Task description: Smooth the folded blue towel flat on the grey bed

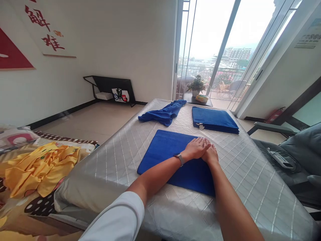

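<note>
A blue towel (160,150) lies flat in a rectangle on the silver quilted mattress (120,150). My left hand (197,148), with a watch at the wrist, rests palm down near the towel's far right corner. Beside it my right hand (210,153) lies on the same edge, its fingers stretched out and the left thumb crossing over it. Neither hand grips anything. Beyond them on the right sits a neat stack of folded blue towels (213,117) with a white tag at its corner. A crumpled blue towel (164,113) is spread loosely at the far left.
Yellow clothing (42,167) is heaped on a patterned bed at the left. A dark armchair (301,154) holding a white power strip (281,158) flanks the mattress on the right. Past the far edge, a small table bears a potted plant (197,85) before glass doors.
</note>
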Demonstrator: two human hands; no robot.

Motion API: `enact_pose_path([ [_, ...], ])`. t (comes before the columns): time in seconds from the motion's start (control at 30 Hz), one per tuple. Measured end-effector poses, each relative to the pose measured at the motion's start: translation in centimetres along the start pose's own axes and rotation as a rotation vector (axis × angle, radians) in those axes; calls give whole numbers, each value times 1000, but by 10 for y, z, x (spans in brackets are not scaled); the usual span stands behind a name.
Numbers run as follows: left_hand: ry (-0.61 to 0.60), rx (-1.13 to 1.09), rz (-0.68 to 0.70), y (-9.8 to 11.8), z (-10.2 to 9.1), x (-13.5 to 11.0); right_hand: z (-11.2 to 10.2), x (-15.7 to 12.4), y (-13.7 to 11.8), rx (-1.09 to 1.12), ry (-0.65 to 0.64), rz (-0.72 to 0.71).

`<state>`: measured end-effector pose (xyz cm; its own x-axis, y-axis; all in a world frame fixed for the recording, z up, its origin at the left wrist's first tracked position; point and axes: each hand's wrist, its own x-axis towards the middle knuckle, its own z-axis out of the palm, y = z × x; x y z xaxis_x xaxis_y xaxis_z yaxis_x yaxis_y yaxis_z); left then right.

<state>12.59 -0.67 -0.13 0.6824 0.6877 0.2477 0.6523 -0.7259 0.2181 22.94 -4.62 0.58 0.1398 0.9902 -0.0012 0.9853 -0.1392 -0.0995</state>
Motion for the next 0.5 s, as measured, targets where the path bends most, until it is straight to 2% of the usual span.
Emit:
enact_pose_path([
  [0.1, -36, -8, -49, -11, 0, -8, 1, 2, -1, 40, 18, 24],
  [0.27, -74, 35, -131, -47, -17, -30, 1, 5, -4, 89, 29, 48],
  [0.5, -79, 86, -355, -130, -52, -81, 0, 5, -5, 101, 7, 68],
])
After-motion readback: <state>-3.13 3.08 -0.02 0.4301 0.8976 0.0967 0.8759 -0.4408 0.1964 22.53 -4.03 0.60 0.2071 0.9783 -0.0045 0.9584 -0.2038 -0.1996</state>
